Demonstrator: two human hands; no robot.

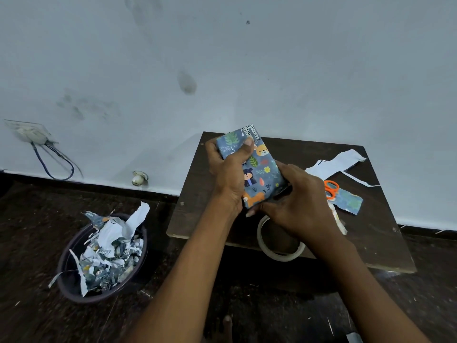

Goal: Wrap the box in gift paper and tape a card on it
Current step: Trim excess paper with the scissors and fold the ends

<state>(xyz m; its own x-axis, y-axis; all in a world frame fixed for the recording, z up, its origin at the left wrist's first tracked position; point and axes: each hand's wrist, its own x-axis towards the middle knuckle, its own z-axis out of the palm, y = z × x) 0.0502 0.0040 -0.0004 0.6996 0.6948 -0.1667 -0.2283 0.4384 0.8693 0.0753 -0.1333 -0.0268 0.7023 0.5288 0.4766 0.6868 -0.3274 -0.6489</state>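
Nearby, tape roll (280, 240) (scissors (331, 189) beyond)

Head view, steeply down, close over table (197, 219)

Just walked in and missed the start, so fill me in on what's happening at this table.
A person holds a box wrapped in animal-print gift paper above a small dark table. The left hand grips its far end; the right hand works the near end. A tape roll, orange scissors and paper offcuts lie on the table. A bowl of scraps sits on the floor.

One wrapped box (257, 169), one tape roll (279, 253), one scissors (331, 189).
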